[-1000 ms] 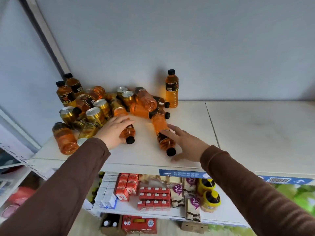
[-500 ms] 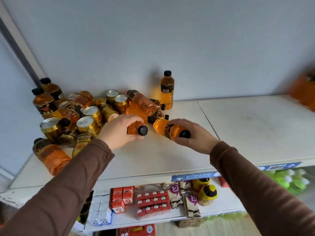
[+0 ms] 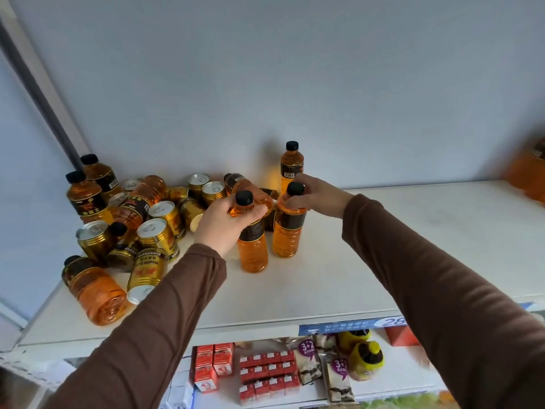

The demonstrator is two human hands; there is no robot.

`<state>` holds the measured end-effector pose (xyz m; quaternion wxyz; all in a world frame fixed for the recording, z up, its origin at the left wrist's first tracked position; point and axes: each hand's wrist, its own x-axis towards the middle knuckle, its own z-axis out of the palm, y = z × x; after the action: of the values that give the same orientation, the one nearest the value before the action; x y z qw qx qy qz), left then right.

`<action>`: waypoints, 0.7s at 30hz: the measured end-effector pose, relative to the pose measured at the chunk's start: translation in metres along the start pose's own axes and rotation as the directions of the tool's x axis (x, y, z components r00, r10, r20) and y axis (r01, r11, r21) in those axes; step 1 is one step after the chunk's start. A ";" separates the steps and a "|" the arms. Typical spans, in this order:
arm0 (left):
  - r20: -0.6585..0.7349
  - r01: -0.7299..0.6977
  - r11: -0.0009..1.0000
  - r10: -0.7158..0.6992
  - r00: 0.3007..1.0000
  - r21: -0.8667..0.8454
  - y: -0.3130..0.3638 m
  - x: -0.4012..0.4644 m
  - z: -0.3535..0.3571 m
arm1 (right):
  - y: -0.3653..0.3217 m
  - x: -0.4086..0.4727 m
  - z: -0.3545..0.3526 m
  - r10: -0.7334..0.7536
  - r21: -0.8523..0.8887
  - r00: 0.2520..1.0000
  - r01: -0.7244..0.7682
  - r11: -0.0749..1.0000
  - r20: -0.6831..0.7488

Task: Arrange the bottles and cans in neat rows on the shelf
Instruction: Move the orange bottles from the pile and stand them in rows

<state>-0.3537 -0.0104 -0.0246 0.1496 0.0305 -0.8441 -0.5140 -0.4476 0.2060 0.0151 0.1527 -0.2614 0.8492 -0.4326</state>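
Bottles stood in both hands. The left hand (image 3: 225,221) had its fingers curled round the neck and shoulder of the left bottle (image 3: 252,243), just under the black cap. The right hand (image 3: 317,196) pinched the top of the right bottle (image 3: 287,228) the same way. Both bottles were up on end, or close to it, with caps pointing up and their long sides running up and down. Their bottoms were on or just over the white shelf (image 3: 383,255); I could not tell which. They were right beside each other, near the middle of the shelf.

I think the hands held them by the tops because that is the easy way to stand a bottle up and slide it into line. A third bottle (image 3: 292,165) already stood up by the back wall, just behind the right hand, so maybe the row was meant to start there.

To the left was a big messy pile. Some gold cans (image 3: 159,234) lay on their sides or leaned over, with their silver tops facing this way. A fat bottle (image 3: 94,290) lay flat near the front edge, its cap pointing to the back left. Two more bottles (image 3: 88,190) stood up in the far left corner. Most of the sorting looked not yet done.
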 end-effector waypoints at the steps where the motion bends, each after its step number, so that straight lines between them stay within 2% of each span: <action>1: 0.018 0.002 1.000 -0.003 1.000 0.001 -0.001 0.001 -0.001 | 0.000 0.004 -0.001 -0.010 0.018 1.000 0.010 1.000 0.016; 5: 0.143 0.040 0.999 -0.038 0.989 -0.012 -0.018 0.003 -0.007 | -0.001 0.005 0.001 -0.010 0.090 0.999 0.005 0.996 0.049; 9: 0.404 0.169 0.973 -0.091 0.910 -0.160 -0.043 -0.003 -0.010 | 0.001 -0.001 0.004 -0.048 0.208 0.999 0.043 0.977 0.022; 10: 0.428 0.169 0.973 -0.086 0.900 -0.159 -0.049 -0.006 -0.008 | 0.002 -0.003 0.004 -0.056 0.222 0.998 0.054 0.974 0.004; 16: 0.328 0.067 0.993 -0.030 0.944 -0.102 -0.067 -0.016 -0.004 | 0.019 -0.015 0.022 -0.084 0.327 0.992 0.110 0.939 -0.094; 21: 0.312 0.078 0.991 -0.040 0.949 -0.109 -0.071 -0.017 0.001 | 0.031 -0.017 0.056 -0.066 0.198 0.956 0.127 0.972 -0.287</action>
<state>-0.3451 -0.0396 -0.0914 0.0017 -0.0341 -0.8233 -0.5665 -0.4160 0.1945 -0.0418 0.0375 -0.2214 0.7966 -0.5612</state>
